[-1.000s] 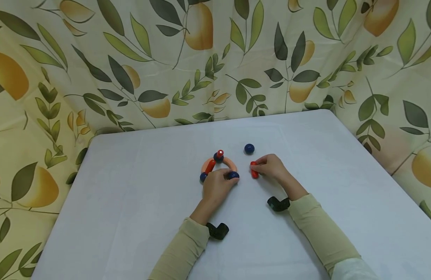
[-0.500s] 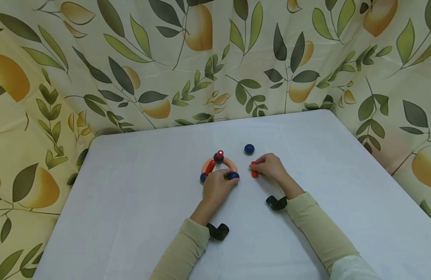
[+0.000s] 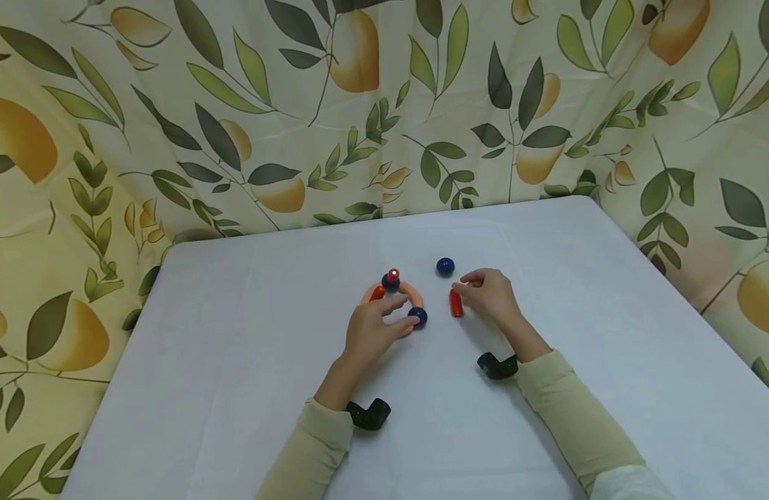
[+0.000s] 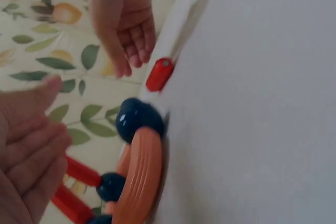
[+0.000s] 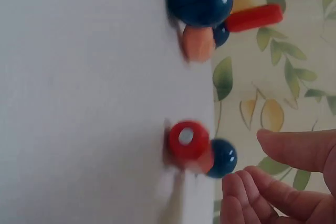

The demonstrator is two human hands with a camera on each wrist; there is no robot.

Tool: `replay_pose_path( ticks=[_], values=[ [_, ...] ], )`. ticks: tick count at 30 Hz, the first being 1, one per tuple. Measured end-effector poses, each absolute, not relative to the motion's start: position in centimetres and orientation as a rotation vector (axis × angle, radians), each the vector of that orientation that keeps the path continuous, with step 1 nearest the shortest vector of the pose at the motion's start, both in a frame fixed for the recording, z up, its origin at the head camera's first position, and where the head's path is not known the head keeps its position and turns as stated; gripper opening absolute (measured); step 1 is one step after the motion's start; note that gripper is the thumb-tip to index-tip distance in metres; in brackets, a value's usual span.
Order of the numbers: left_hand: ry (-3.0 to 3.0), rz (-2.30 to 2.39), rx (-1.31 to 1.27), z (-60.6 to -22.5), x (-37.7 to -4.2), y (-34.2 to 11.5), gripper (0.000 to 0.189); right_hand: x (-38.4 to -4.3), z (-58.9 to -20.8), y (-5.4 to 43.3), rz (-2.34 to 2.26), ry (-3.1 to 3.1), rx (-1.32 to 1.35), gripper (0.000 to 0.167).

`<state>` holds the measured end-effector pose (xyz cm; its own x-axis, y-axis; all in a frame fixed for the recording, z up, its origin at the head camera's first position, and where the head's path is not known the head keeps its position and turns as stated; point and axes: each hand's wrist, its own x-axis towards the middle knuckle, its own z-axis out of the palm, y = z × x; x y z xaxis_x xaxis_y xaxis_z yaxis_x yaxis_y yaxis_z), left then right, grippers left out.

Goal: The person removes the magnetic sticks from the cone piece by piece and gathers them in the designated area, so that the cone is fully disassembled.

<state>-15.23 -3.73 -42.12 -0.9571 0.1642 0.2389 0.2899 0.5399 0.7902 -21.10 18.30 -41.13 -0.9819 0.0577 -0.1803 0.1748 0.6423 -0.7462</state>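
Observation:
A ring of orange curved rods point(image 3: 414, 294) joined by blue balls lies mid-table, with red rods point(image 4: 84, 170) standing up from it. My left hand point(image 3: 370, 330) hovers at the ring's near side, fingers spread, beside a blue ball point(image 3: 418, 317); the left wrist view shows a gap between them. To the right, a loose red rod point(image 3: 456, 303) with a silver end lies on the table. My right hand point(image 3: 492, 297) is just above it, thumb and fingers parted and holding nothing. Behind that rod sits a separate blue ball point(image 3: 445, 267). My left hand hides part of the ring.
The white-covered table point(image 3: 265, 312) extends around the pieces on all sides. A leaf-and-fruit patterned curtain point(image 3: 334, 153) hangs along the back and sides. Dark wrist-worn devices point(image 3: 498, 365) project from both sleeves close to the tabletop.
My left hand has let go of the ring's near blue ball and drawn back left. My right hand has released the red rod and lifted slightly; the rod stays on the table.

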Motion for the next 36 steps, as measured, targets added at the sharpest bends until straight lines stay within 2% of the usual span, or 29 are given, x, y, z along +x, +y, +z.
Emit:
replay_pose_path(
  ticks=[4,10,16,23,29,36],
  values=[
    [-2.468,-1.499,-0.553,-42.5,-15.6,-5.4,0.042,-20.5,-40.5,16.9,-1.276,2.734,0.081,0.032],
    [-2.300,-1.694,-0.596,-43.5,-15.9,-6.9,0.037,-20.0,-40.3,14.5,-1.284,2.749,-0.067,0.028],
    [-2.240,-1.701,-0.600,-41.5,-14.8,-7.7,0.037,-19.7,-40.0,12.3,-1.284,2.718,-0.110,0.025],
    [-2.251,-1.712,-0.480,-41.2,-14.7,-8.8,0.039,-19.6,-40.2,10.4,-1.361,2.632,-0.223,0.027],
    [-2.335,-1.718,-0.356,-44.5,-16.2,-10.0,0.047,-19.5,-40.4,8.8,-1.414,2.578,-0.349,0.026],
    [-2.486,-1.721,-0.259,-46.3,-16.8,-10.2,0.054,-19.6,-40.8,7.8,-1.492,2.527,-0.302,0.032]
  ],
)
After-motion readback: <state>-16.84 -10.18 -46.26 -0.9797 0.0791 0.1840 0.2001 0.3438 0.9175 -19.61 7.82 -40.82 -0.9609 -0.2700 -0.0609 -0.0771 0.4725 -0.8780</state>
